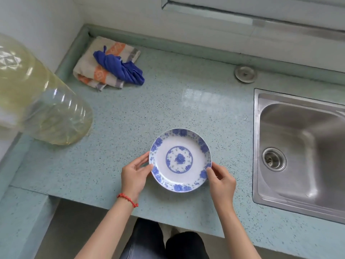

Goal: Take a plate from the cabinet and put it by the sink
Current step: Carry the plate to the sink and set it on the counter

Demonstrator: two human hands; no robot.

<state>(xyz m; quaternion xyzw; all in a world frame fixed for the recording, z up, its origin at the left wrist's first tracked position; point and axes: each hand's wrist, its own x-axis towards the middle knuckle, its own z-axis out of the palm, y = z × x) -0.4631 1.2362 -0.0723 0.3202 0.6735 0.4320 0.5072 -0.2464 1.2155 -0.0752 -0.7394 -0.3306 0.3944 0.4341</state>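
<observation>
I see my left hand and right hand gripping opposite rims of the blue-flowered plate on the speckled countertop, left of the steel sink; an oil bottle and folded cloths sit well apart behind.

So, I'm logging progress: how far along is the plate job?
Nearly done: the plate is out and sits on the counter left of the sink. The left hand and right hand hold its rim. Left: let go.
</observation>
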